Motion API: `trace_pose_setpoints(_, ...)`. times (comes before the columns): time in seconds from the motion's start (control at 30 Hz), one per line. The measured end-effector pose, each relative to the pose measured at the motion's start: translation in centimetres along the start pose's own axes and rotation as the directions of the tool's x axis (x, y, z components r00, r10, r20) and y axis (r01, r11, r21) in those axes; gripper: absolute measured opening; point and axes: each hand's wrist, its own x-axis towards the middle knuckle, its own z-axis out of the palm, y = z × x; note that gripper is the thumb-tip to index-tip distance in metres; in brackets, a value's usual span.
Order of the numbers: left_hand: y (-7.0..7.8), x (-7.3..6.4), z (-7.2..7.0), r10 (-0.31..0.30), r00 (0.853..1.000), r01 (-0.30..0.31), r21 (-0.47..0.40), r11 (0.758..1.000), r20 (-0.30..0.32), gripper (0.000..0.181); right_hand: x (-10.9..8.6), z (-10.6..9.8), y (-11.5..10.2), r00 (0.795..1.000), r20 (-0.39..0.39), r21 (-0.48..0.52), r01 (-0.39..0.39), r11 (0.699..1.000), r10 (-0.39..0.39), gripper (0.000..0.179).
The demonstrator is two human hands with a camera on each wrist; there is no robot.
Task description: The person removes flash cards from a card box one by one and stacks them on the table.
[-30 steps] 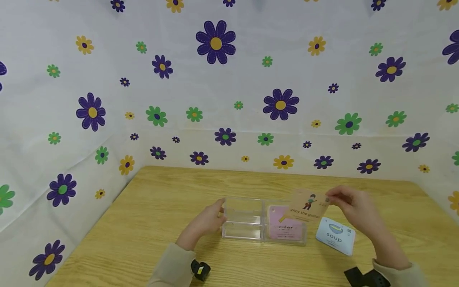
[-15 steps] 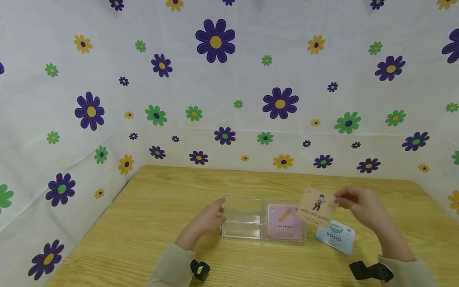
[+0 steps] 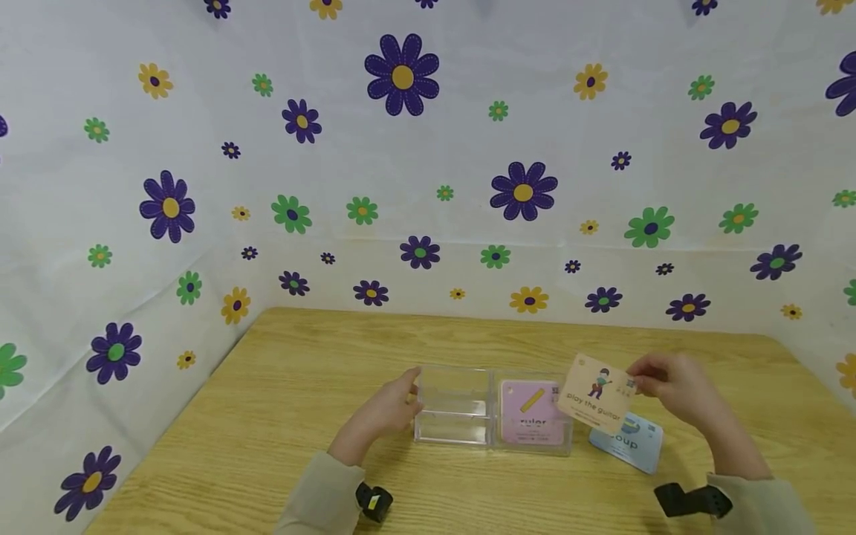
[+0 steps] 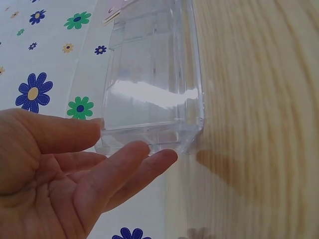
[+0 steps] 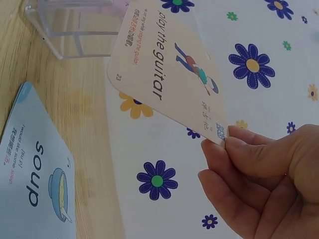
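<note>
My right hand (image 3: 675, 383) pinches an orange "play the guitar" flashcard (image 3: 597, 395) by one corner, between thumb and forefinger. The card is held up above the table, overlapping a blue "soup" flashcard (image 3: 628, 446) in the head view; the right wrist view shows the soup card (image 5: 42, 174) apart, lying on the wood. My left hand (image 3: 384, 409) touches the left end of a clear plastic card box (image 3: 455, 443), its fingers loosely extended in the left wrist view. In the box's right compartment sits a pink "ruler" flashcard (image 3: 531, 427); the left compartment holds no cards.
The box stands on a wooden table (image 3: 281, 416). Behind and beside the table hangs a white cloth (image 3: 455, 148) printed with flowers. A black wrist strap with a small device (image 3: 374, 504) is on the left wrist, and another black strap (image 3: 692, 501) is on the right.
My right hand has moved right with the play the guitar card, from over the ruler card to partly over the soup card. The ruler card shows more fully. My left hand stays at the box.
</note>
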Motion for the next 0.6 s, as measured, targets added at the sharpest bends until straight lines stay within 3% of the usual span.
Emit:
trace_pose_setpoints(0.33,0.2,0.0,-0.2,-0.018,1.0,0.018,-0.008,1.0,0.002,0.054,0.1,-0.9,1.4,1.0,0.018,-0.018,-0.018,1.0,0.018,0.011)
trace_pose_setpoints(0.6,0.1,0.0,-0.2,-0.016,1.0,0.016,-0.004,1.0,0.016,0.054,-0.1,-1.6,2.8,0.987,0.091,-0.001,-0.131,0.991,0.131,0.013)
